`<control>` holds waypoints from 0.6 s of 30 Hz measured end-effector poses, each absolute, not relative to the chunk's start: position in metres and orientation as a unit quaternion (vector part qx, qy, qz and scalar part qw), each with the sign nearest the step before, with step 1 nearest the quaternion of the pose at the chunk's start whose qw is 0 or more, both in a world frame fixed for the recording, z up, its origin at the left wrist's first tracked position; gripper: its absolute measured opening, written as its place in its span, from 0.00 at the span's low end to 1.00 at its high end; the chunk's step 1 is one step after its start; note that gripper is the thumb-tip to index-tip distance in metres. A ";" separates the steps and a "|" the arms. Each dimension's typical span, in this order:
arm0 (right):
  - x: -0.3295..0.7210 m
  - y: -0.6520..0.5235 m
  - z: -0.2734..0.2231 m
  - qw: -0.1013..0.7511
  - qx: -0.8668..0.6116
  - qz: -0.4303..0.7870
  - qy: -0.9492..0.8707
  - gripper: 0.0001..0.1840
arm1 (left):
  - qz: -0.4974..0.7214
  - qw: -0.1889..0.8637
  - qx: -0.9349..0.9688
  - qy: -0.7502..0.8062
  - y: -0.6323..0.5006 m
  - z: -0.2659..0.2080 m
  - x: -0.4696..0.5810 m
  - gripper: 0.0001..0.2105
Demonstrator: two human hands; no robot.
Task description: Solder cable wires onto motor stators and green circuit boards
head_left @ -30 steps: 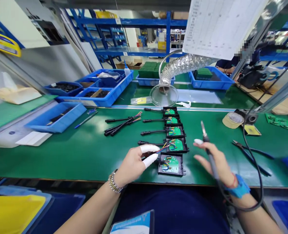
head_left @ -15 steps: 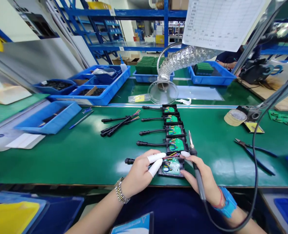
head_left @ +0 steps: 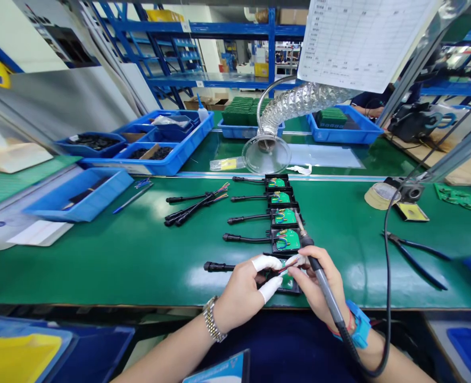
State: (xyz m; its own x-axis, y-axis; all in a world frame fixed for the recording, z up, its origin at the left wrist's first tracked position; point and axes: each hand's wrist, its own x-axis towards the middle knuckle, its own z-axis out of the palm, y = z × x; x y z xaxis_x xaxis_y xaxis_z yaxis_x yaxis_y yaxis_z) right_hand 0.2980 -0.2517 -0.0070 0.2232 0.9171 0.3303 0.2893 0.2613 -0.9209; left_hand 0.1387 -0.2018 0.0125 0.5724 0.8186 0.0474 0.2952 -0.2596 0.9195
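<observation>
My left hand [head_left: 245,284], with white finger cots on thumb and forefinger, pinches the wire end of a black cable [head_left: 218,267] over the nearest circuit board [head_left: 288,281] in its black case. A soldering iron [head_left: 322,284] lies in my right hand [head_left: 319,276], its tip pointing up and away. Thumb and forefinger of that hand also pinch the thin coloured wires [head_left: 290,265] beside my left fingertips. My fingers hide part of the board. Beyond it, several cased boards [head_left: 287,239] with cables attached stand in a column.
Loose black cables [head_left: 195,207] lie left of the column. Pliers [head_left: 416,258] and a tape roll [head_left: 381,195] are on the right. A fume extractor hood [head_left: 266,153] hangs behind the boards. Blue bins [head_left: 171,159] stand at back left. The iron's cord [head_left: 387,276] loops past my right arm.
Both hands have come together over the nearest board, the left moving right. My right thumb and forefinger have closed on the wires. The soldering iron has shifted left and tilted more.
</observation>
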 end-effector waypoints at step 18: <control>0.296 -0.254 -0.002 0.574 -0.504 0.332 -0.554 0.18 | 0.229 0.665 0.628 0.334 -0.199 0.018 0.138 0.07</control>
State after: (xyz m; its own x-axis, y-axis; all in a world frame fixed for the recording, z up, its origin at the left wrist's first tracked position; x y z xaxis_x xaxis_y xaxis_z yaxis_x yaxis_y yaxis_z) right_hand 0.2963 -0.2545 -0.0023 0.1652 0.9393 0.3006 0.1766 0.2717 -0.9460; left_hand 0.1378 -0.1987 0.0176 0.6724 0.7235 -0.1562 0.1145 0.1068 0.9877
